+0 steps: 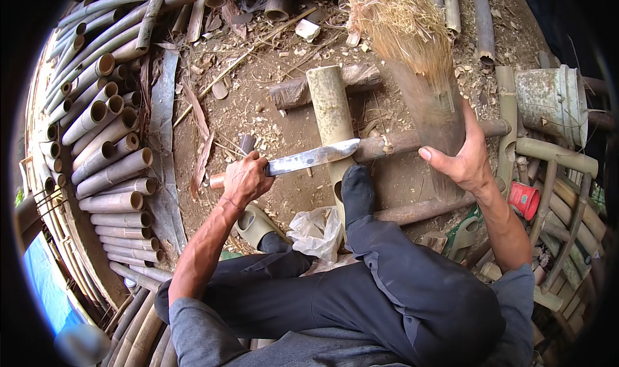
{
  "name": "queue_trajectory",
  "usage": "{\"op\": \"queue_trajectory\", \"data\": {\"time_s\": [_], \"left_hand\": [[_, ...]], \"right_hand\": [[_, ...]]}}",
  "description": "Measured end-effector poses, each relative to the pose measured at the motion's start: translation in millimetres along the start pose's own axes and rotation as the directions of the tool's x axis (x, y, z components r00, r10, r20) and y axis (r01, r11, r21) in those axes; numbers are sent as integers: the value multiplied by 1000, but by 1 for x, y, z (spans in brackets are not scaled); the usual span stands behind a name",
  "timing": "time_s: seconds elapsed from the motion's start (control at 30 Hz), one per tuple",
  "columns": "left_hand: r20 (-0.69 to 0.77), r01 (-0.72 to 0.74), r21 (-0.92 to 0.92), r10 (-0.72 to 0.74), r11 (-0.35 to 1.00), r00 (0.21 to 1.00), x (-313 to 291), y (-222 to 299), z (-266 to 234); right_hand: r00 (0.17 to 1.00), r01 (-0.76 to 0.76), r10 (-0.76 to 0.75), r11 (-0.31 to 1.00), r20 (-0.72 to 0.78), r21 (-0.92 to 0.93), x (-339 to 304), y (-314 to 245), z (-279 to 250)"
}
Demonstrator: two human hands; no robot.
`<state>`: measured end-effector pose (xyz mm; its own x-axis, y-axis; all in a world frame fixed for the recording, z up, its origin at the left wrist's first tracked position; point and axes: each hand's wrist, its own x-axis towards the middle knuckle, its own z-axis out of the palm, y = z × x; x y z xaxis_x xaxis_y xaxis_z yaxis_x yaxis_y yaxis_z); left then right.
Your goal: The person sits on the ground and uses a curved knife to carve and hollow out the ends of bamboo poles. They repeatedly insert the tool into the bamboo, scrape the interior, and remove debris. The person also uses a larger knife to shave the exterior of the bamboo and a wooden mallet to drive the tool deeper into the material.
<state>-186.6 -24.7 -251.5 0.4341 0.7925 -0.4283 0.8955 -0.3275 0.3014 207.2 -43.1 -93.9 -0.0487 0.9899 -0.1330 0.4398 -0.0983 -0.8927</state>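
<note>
My left hand (244, 181) is closed round the handle of a machete (313, 159). Its blade points right and crosses over an upright-lying pale bamboo piece (327, 96) on the ground. In my right hand (469, 157) is a thick bamboo tube (429, 109), blurred by motion, with the thumb on its near side and the fingers mostly hidden behind it. Shaggy straw-coloured fibres (406, 28) cover its far end. My socked foot (358, 190) rests at the near end of the pale bamboo piece.
Cut bamboo tubes (113, 154) are stacked along the left. A wooden log (387, 146) and a short log (290, 95) lie ahead. A white bucket (548, 103), a red container (524, 199) and a bamboo frame (558, 155) stand right. A plastic bag (316, 230) lies near my legs.
</note>
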Motion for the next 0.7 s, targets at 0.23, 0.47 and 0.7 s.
{"op": "queue_trajectory", "data": {"time_s": [0.23, 0.47, 0.7], "left_hand": [[16, 6, -3, -6, 1000, 1000, 1, -1, -3], [16, 11, -7, -11, 1000, 1000, 1, -5, -2], [182, 19, 48, -27, 999, 983, 14, -8, -11]], "right_hand": [[1000, -6, 6, 1000, 21, 10, 0, 1, 2], [999, 3, -3, 1000, 42, 4, 1, 5, 4], [893, 448, -385, 809, 233, -380, 0, 12, 20]]}}
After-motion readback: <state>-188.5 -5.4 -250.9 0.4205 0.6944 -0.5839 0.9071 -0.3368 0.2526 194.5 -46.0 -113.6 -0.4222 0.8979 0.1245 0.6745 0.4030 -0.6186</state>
